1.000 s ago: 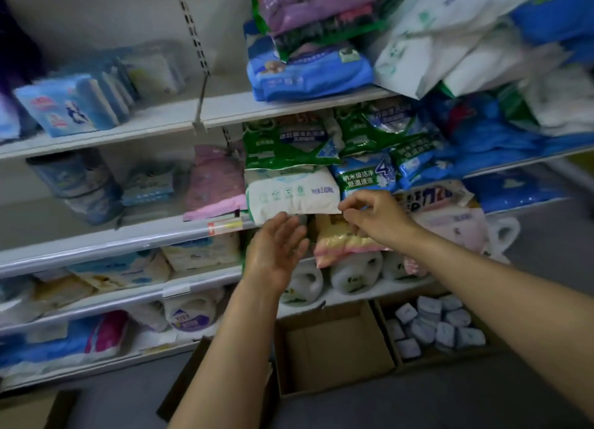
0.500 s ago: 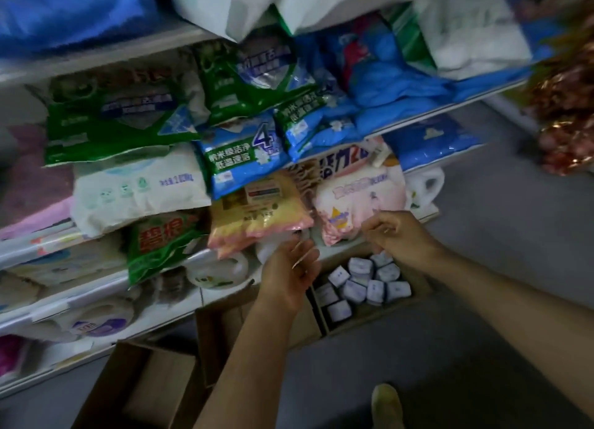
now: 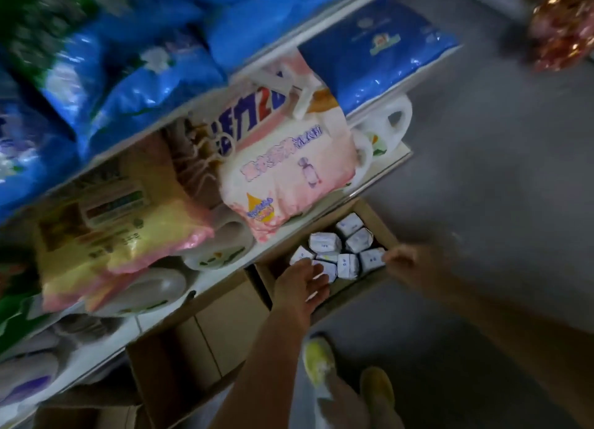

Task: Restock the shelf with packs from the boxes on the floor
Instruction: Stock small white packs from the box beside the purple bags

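Observation:
A cardboard box (image 3: 374, 218) on the floor holds several small white packs (image 3: 324, 242) with blue print. My left hand (image 3: 300, 284) reaches into the box's near left part, fingers spread over the packs, holding nothing. My right hand (image 3: 403, 259) is at the box's right rim, its fingertips at one small pack (image 3: 371, 259); blur hides whether it grips. On the shelf (image 3: 377, 173) above lie a pink and white bag (image 3: 289, 171) and a yellow and pink bag (image 3: 119, 222).
An empty cardboard box (image 3: 205, 341) stands left of the full one. Blue bags (image 3: 373, 49) fill the upper shelf. White jugs (image 3: 389, 123) sit on the lowest shelf. My yellow shoes (image 3: 321, 361) are on the grey floor.
Both hands left the bags on the shelf and dropped down to the box of small packs. The view tilted down toward the floor.

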